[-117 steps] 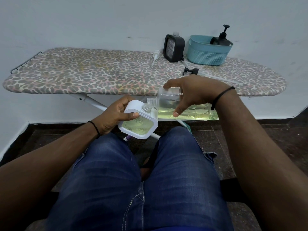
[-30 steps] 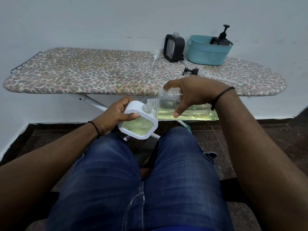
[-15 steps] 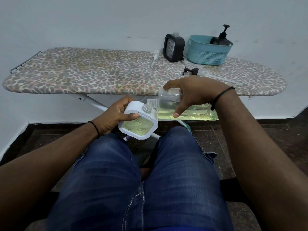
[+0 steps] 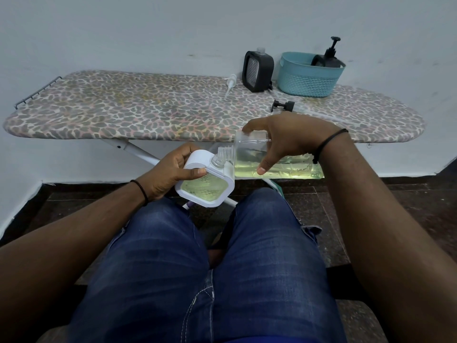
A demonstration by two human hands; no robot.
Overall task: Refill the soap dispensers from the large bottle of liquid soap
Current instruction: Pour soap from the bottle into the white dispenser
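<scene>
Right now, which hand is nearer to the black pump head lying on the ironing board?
The right hand. It holds the large bottle just in front of the black pump head. The left hand grips the white dispenser, lower and further left.

Both hands [image 4: 170,172] [image 4: 284,137] curled, gripping

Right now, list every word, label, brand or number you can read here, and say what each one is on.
No text can be read in this view.
Large bottle: clear, no label shows.
White dispenser: only an embossed pattern, no letters.
Black dispenser: a grid face, no words visible.
Teal basket: a small pale tag at the rim, too small to read.
</scene>
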